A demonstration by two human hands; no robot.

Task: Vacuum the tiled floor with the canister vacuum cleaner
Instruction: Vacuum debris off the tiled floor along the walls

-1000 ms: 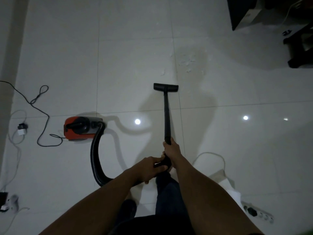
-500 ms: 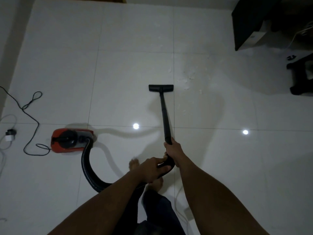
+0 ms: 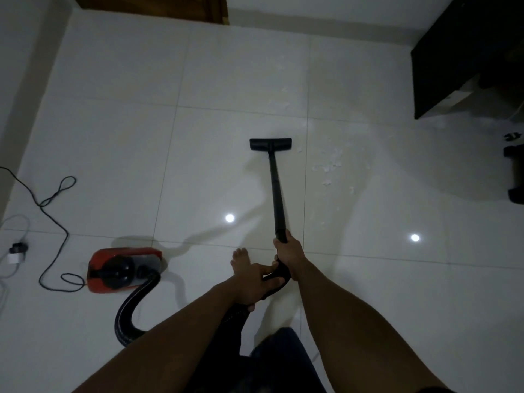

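Pretty dim shot, so a lot is hard to make out. The lower end of the black hose (image 3: 133, 316) is lost behind the left forearm, and the spot where it joins the curved handle (image 3: 276, 275) is covered by the left hand (image 3: 251, 282), which is wrapped around that handle. The right hand (image 3: 289, 251) is clenched on the black wand (image 3: 275, 191) just above it. One bare foot (image 3: 241, 260) is seen poking out behind the left hand; the other is hidden.

The floor head (image 3: 270, 144) is planted flat on the white tiled floor (image 3: 141, 123) at about 12 o'clock from the hands, with scattered pale debris (image 3: 331, 168) just off at 1 o'clock, partly washed out by glare. The red canister (image 3: 124, 269) is parked at 9 o'clock, its black power cord (image 3: 54, 199) looped further out toward the wall.

Dark furniture (image 3: 465, 58) is cut off at the 2 o'clock corner, and a wooden door (image 3: 158, 7) is clipped at the top edge. Open tile is left all around the head toward 11 and 12.
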